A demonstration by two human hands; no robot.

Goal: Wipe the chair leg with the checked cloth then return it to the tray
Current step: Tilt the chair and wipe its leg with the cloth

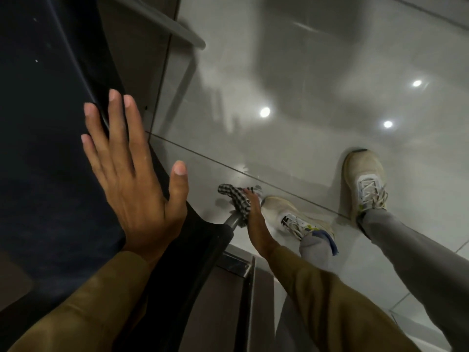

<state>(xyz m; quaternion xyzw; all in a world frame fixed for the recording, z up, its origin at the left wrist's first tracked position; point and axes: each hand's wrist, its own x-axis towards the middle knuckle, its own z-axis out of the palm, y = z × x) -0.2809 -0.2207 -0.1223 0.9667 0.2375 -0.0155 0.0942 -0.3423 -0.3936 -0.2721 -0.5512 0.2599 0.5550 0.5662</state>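
A dark chair seat [45, 123] fills the left of the head view. My left hand [129, 174] lies flat on its edge with the fingers spread, holding nothing. Below the seat a metal chair leg [233, 221] runs down toward the floor. My right hand [255, 222] reaches down beside that leg and presses the black-and-white checked cloth [236, 199] around its lower part. The leg's foot is hidden by the cloth. No tray is in view.
The floor is glossy grey tile [304, 97] reflecting ceiling lights. My two feet in pale sneakers stand close by, the left shoe [291, 217] right beside the cloth, the right shoe [365, 181] farther right. A table leg and frame [177, 29] rise at the top left.
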